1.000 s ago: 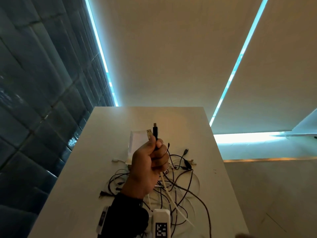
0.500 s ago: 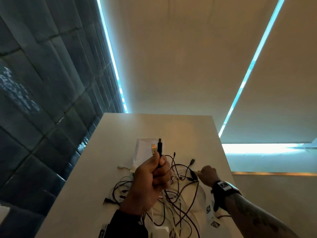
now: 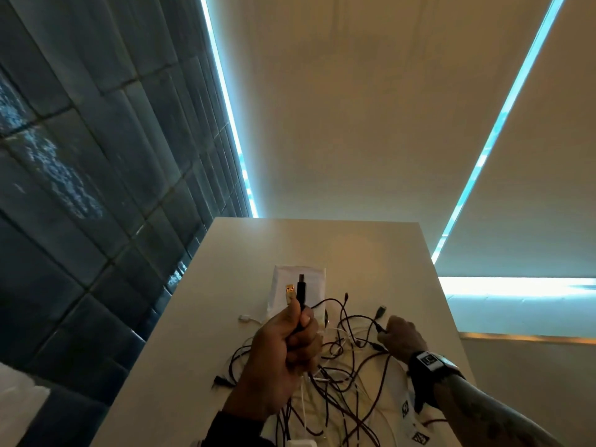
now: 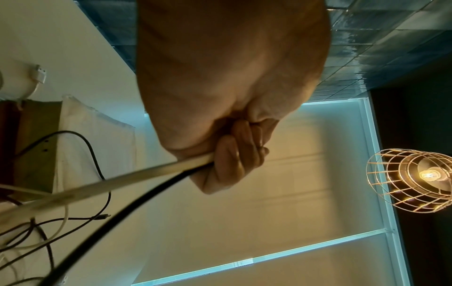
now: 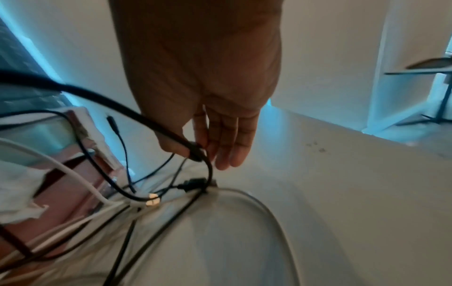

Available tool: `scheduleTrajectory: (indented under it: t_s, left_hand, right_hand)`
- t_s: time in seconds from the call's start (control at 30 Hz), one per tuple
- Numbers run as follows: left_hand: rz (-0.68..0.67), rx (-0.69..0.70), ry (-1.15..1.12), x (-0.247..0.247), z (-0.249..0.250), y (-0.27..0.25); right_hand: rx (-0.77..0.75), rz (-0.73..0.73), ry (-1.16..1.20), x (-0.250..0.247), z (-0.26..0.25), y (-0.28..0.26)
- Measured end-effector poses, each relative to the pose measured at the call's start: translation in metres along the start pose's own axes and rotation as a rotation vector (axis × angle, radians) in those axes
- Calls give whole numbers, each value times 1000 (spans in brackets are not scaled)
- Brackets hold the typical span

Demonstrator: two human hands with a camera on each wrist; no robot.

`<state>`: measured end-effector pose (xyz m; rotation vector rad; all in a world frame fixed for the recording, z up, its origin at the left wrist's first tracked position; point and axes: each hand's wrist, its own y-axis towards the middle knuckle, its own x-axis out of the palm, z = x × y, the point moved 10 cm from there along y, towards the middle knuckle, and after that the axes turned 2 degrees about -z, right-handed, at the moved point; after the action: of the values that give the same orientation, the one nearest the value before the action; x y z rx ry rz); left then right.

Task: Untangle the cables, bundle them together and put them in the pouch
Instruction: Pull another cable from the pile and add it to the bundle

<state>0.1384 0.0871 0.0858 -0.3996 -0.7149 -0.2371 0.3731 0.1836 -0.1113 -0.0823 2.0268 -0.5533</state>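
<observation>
A tangle of black and white cables [image 3: 348,375] lies on the white table [image 3: 371,253]. My left hand [image 3: 290,343] is raised above it and grips a black cable [image 4: 151,191] and a white cable [image 4: 137,174], whose plugs [image 3: 298,290] stick up out of the fist. Right of the heap, my right hand [image 3: 401,335] pinches a black plug [image 5: 195,151] between thumb and forefinger, the other fingers straight. The white pouch [image 3: 298,279] lies flat behind the left hand, partly hidden by it.
A dark tiled wall [image 3: 80,188] runs along the table's left edge. Pale blinds [image 3: 371,108] hang beyond the far edge. In the left wrist view a wire-cage lamp [image 4: 413,180] glows. White tags with printed squares [image 3: 416,427] lie near my right forearm.
My right hand has come in from the lower right and taken hold of a black plug at the heap's right side. The left hand keeps its grip on both cables.
</observation>
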Motion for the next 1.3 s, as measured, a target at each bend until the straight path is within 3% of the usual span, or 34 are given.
scheduleTrajectory:
  t_s: [0.1, 0.2, 0.27, 0.37, 0.4, 0.6, 0.7, 0.83, 1.07, 1.17, 1.3]
  left_hand:
    - [15, 28, 27, -2, 4, 0]
    - [26, 58, 55, 0, 9, 1]
    - [36, 74, 73, 3, 11, 1]
    - [61, 132, 138, 6, 16, 2]
    - [79, 162, 176, 6, 20, 1]
    - [273, 275, 512, -6, 33, 3]
    - [357, 295, 630, -17, 39, 0]
    - [337, 257, 616, -16, 39, -7]
    - [408, 343, 448, -32, 50, -11]
    - [355, 376, 555, -20, 50, -10]
    - [370, 398, 624, -17, 49, -9]
  right_hand:
    - [-196, 238, 161, -47, -32, -20]
    - [-350, 372, 343, -89, -61, -44]
    - [-369, 375, 610, -109, -74, -57]
    - [-448, 199, 1162, -122, -109, -86]
    - [-489, 160, 1248, -125, -123, -96]
    - [-763, -34, 1021, -99, -194, -153]
    - [-798, -101, 999, -83, -205, -168]
    - [-711, -110, 1064, -77, -198, -166]
    - [-799, -176, 893, -56, -186, -166]
    - [-854, -79, 870, -64, -190, -175]
    - [-914, -126, 945, -69, -207, -185]
